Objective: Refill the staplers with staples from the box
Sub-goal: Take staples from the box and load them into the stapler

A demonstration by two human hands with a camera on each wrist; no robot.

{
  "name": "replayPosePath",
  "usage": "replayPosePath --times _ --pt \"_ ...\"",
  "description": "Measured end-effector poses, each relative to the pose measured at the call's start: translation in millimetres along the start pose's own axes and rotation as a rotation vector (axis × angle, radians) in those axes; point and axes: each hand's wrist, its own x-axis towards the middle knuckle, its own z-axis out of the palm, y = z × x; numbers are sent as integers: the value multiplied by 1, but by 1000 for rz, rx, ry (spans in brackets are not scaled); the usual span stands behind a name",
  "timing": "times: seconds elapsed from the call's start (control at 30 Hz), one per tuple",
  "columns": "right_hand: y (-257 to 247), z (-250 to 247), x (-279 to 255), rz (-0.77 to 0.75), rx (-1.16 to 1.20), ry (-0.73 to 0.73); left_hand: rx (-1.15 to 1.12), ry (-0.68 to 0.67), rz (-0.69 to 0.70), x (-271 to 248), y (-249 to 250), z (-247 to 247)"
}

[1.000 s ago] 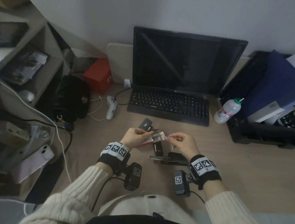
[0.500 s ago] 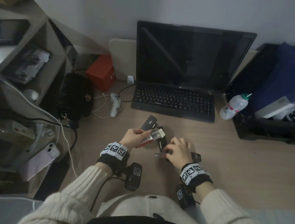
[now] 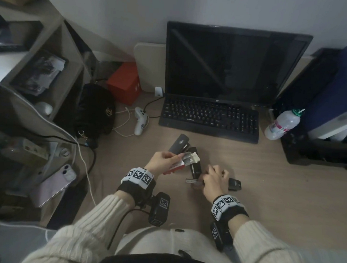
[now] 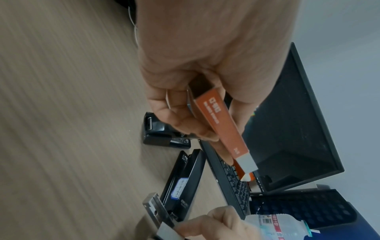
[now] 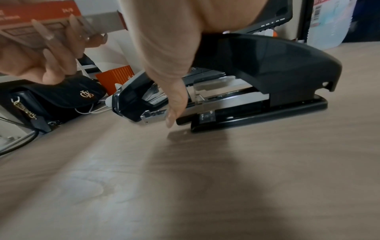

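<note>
My left hand (image 3: 165,158) holds the red and white staple box (image 3: 180,162) above the desk, its open end toward the right; in the left wrist view the fingers wrap the orange box (image 4: 223,126). My right hand (image 3: 207,177) lies over a black stapler (image 3: 234,184) whose metal magazine (image 3: 190,181) sticks out to the left. The right hand (image 4: 213,222) pinches a grey staple strip (image 4: 165,231) at that magazine (image 4: 153,205). In the right wrist view the thumb (image 5: 172,91) reaches down to the magazine (image 5: 153,114) under the raised stapler top (image 5: 267,65). Two more staplers (image 3: 195,166) (image 3: 179,142) lie behind.
A keyboard (image 3: 209,119) and monitor (image 3: 231,66) stand behind the staplers. A bottle (image 3: 282,124) and a black tray (image 3: 316,155) are at the right. A black bag (image 3: 96,110), a controller (image 3: 140,120), cables and a red box (image 3: 125,82) are at the left.
My right hand left the staple box, dropped to the near stapler and now works at its magazine. The left hand kept the box in about the same place.
</note>
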Motion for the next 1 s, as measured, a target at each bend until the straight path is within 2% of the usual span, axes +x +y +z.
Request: replayPosePath --times 0.27,1.0 --pt "-4 -5 7 13 13 39 -20 0 27 -4 0 0" --pt "-4 -2 11 -16 -52 -7 -32 40 20 -13 2 -6"
